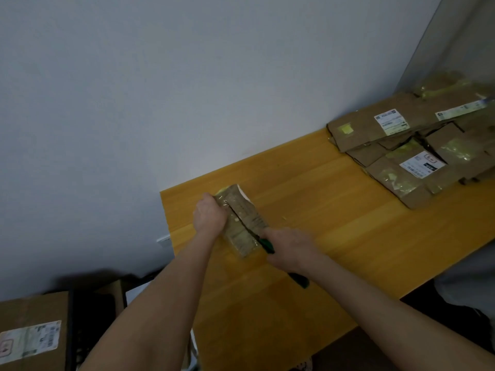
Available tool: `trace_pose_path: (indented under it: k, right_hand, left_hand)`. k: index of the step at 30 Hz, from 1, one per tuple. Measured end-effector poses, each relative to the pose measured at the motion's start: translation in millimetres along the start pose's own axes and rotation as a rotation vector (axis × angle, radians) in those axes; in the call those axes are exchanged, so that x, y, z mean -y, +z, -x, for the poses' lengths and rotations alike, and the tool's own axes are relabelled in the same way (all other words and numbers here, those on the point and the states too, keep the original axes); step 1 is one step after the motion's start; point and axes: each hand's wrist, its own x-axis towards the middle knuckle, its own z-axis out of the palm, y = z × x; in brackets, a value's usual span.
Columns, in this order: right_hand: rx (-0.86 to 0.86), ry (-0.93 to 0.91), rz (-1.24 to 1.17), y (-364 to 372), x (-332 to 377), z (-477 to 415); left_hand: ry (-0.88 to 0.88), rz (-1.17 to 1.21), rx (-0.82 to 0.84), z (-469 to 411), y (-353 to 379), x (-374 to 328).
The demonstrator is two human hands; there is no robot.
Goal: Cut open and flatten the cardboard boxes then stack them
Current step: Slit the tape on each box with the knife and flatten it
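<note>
Most of the working room is the yellow bench (348, 223). The small taped box (241, 223) lies on it near the left end, well apart from the pile of flattened boxes (401, 145) in the far right corner. Another cardboard box (32, 317) sits below bench level at the lower left, apparently not yet cut.

The left hand (210, 214) has its grip clamped over the far left side of the small box. The right hand (290, 249) has its grip closed round a green-and-black knife (267, 245), whose blade sits in a slit along the top seam.

The cut looks to run toward the person. If the tape gives all at once, the blade could jump off the near end toward the body. The holding hand is just beside the cut line, so a sideways slip would reach its fingers. The box is light and wrapped in glossy tape, so it may skid on the smooth bench under the pull. Too deep a stroke could score the wood.

White shipping labels (391, 121) show on the flattened pile, and one more label (30, 340) on the low box. Their print and barcodes are too blurred to read, and no brand can be made out.
</note>
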Motion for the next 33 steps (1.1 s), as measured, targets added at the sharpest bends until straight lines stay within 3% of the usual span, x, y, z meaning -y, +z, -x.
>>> trace_pose_path:
  k: [5, 9, 11, 13, 15, 18, 21, 26, 33]
  right_hand:
    - [-0.159, 0.221, -0.503, 2, -29, -8]
    - [-0.131, 0.43, -0.98, 13, -32, -32]
    - [-0.072, 0.478, -1.143, 22, -23, -41]
    - [-0.065, 0.501, -1.236, 30, -13, -51]
    - [-0.1, 0.507, -1.255, 29, -4, -62]
    - [-0.109, 0.481, -1.266, 25, 5, -79]
    - [-0.128, 0.478, -1.303, 23, 4, -85]
    - [-0.13, 0.545, -1.361, 25, -25, -65]
    - [-0.18, 0.271, -0.988, 41, -41, -37]
  left_hand:
    - [-0.155, -0.04, 0.076, -4, -5, 20]
    - [-0.197, -0.162, 0.098, 1, -5, 36]
    - [-0.178, -0.246, 0.107, 5, -6, 37]
    - [-0.048, -0.374, 0.068, 8, -10, 37]
    - [0.248, -0.452, 0.093, 7, -14, 36]
    - [0.577, -0.601, 0.381, 10, -12, 28]
    - [0.591, -0.721, 0.475, 10, 2, 23]
    - [0.59, -0.747, 0.309, 4, 9, 13]
    - [0.495, -0.685, 0.293, 7, 16, 8]
